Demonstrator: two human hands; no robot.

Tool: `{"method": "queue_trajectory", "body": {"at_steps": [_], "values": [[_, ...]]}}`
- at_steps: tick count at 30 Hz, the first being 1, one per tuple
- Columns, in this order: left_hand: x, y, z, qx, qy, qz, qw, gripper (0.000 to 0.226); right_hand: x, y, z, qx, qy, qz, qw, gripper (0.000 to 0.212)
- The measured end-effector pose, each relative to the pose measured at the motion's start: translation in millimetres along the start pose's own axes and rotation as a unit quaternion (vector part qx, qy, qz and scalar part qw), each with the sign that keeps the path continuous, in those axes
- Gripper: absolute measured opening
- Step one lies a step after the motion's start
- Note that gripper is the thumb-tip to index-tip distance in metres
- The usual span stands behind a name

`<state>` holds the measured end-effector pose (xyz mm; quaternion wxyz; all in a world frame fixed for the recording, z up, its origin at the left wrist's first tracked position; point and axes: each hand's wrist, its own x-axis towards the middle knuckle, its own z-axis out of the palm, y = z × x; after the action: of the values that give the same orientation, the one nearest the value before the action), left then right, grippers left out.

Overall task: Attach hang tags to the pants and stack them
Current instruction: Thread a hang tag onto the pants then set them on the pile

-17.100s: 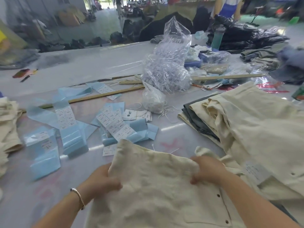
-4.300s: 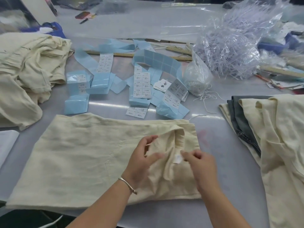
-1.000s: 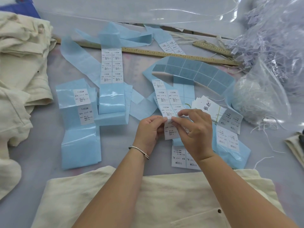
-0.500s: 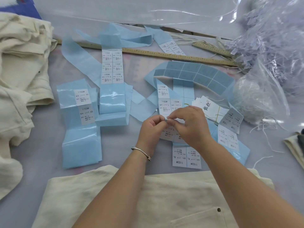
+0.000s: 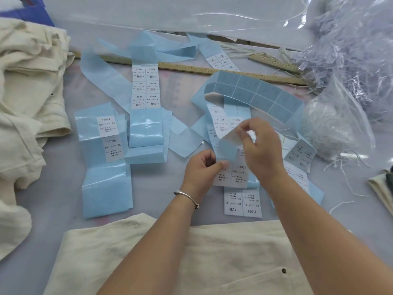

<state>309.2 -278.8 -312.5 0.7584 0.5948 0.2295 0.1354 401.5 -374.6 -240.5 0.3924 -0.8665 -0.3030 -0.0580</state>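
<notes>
A cream pair of pants [image 5: 161,258] lies flat at the near edge, under my forearms. Beyond it, blue backing strips with white size stickers are scattered over the table. My left hand [image 5: 200,169] pinches the blue backing of the L-size sticker strip [image 5: 238,175] and holds it down. My right hand [image 5: 258,150] pinches a white sticker [image 5: 230,136] by its edge, half peeled and lifted off that backing. A stack of white hang tags [image 5: 286,143] lies partly hidden behind my right hand.
A heap of cream pants [image 5: 27,92] fills the left side. A wooden ruler [image 5: 191,68] runs across the back. Clear bags of plastic fasteners [image 5: 348,50] and white string [image 5: 331,126] sit at the right. More sticker strips, XS [image 5: 108,133], S [image 5: 145,88] and XL [image 5: 242,202], lie around.
My right hand has risen and pulled a sticker up off the blue backing, while my left hand stays low holding the strip. Seconds earlier both hands handled the pants' waistband.
</notes>
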Motion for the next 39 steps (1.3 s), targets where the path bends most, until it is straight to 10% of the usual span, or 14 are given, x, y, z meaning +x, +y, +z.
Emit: {"method": "queue_trajectory", "body": {"at_steps": [8,12,18,25,30,34,39], "values": [[0.5,5.7,1.9,0.073,0.054,-0.032,0.995,0.018,26.3,-28.1,-66.4,0.074,0.221,-0.055,0.971,0.026],[-22.8,24.8,3.8,0.292,0.163,0.088,0.938,0.031,-9.3,-29.5,-85.1,0.008,0.241,-0.094,0.966,0.032],[-74.6,74.1,31.1,-0.028,-0.060,-0.061,0.996,0.042,-59.4,-23.4,-85.1,-0.108,0.194,-0.182,0.958,0.023],[-118.5,94.4,59.1,-0.084,-0.018,-0.085,0.993,0.015,-111.6,-16.0,-108.4,-0.105,0.116,-0.269,0.950,0.012],[-145.9,86.8,86.7,-0.094,0.052,-0.089,0.990,0.017,-141.5,-6.8,-145.8,0.108,0.073,-0.105,0.986,0.006],[-157.3,80.4,112.1,-0.104,0.035,-0.108,0.988,0.014,-138.5,2.3,-178.4,0.326,0.018,0.095,0.940,0.034],[-157.6,72.9,135.2,-0.061,-0.011,-0.108,0.992,0.014,-138.4,20.0,-198.2,0.382,-0.066,0.119,0.914,0.031]]}}
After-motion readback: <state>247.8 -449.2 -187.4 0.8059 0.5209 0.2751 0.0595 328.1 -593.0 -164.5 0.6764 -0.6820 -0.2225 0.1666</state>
